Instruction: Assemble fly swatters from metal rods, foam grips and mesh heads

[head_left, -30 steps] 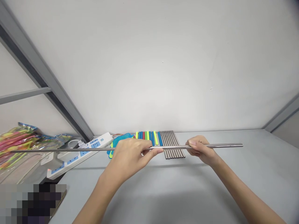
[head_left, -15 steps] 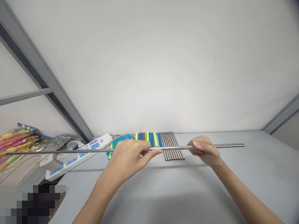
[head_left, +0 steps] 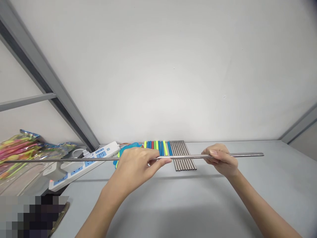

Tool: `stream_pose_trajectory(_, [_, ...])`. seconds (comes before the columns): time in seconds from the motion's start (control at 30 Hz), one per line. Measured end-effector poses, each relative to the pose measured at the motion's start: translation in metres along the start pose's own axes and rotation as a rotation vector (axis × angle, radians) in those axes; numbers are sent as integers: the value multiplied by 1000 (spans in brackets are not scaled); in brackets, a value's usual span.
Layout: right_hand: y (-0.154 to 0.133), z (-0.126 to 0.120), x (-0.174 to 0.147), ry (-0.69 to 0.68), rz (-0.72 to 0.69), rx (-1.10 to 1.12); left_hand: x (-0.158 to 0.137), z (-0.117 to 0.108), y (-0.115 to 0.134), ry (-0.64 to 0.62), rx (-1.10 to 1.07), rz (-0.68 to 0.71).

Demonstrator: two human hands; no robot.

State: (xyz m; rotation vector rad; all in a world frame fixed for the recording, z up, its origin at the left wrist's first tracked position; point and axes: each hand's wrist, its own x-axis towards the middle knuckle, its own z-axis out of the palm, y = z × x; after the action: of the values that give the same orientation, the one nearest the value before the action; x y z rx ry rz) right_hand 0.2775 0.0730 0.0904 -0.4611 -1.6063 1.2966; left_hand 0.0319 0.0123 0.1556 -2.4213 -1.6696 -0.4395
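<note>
A long, slender metal rod (head_left: 183, 157) stretches almost level across the view above the table, thicker at its right end and thinner toward the left. My left hand (head_left: 138, 162) pinches it near the middle between thumb and fingers. Farther right, my right hand (head_left: 220, 160) is closed round the thicker part, and the rod's end sticks out past it. Behind the rod, several short metal tubes (head_left: 184, 165) lie side by side on the table. Left of them is a row of coloured sticks (head_left: 155, 145) in yellow, blue, red and green, partly hidden by my left hand.
A white power strip (head_left: 109, 149) with plugs lies at the left, near a blue mesh item (head_left: 131, 147). Plastic packages (head_left: 21, 147) with colourful contents are at the far left. The grey table (head_left: 262, 178) meets a white wall (head_left: 173, 82) and grey metal frame posts (head_left: 61, 89).
My right hand and the rod's right end have shifted slightly right. The rod's left end reaches a little farther left. My left hand stays nearly in place, still pinching the rod.
</note>
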Motion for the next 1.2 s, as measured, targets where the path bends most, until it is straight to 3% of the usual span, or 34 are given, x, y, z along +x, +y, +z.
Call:
stream_pose_trajectory(0.57, [1, -2, -1, 18, 1, 21, 2, 1, 2, -22, -37, -12])
stream_pose_trajectory(0.83, [6, -3, 2, 90, -22, 71, 1, 3, 8, -6, -87, 10])
stream_pose_trajectory(0.9, [1, -13, 3, 182, -50, 92, 1, 0, 5, -20, -102, -17])
stream_pose_trajectory(1.03, [-22, -59, -9, 540, -182, 163, -12, -7, -12, -52, -111, -140])
stream_pose_trajectory(1.2, [-30, -109, -42, 641, 88, 81, -62, -1, -22, -181, -148, -164])
